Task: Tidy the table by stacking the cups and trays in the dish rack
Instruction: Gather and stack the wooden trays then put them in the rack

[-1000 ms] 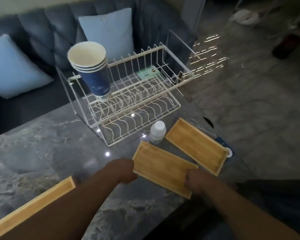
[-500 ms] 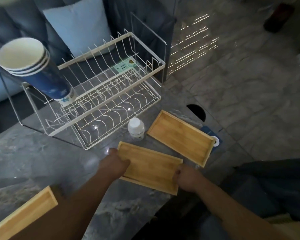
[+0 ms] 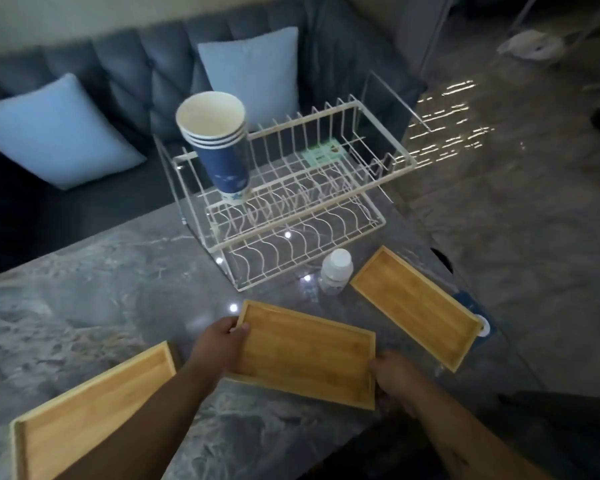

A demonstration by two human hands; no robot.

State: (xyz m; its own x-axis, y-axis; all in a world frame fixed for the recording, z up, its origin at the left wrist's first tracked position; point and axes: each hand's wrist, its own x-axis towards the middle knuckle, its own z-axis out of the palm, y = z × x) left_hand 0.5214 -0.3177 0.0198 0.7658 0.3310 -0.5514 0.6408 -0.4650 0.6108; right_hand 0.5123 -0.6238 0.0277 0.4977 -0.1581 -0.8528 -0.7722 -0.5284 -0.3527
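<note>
Gripping the middle tray (image 3: 302, 355) at both ends, my left hand (image 3: 219, 337) and right hand (image 3: 394, 379) curl round its rim, near the rack (image 3: 291, 202).

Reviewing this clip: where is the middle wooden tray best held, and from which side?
By its two short ends, one hand from each side. The middle wooden tray is long and shallow, with a raised rim to pinch. The left hand and right hand grip there.
</note>
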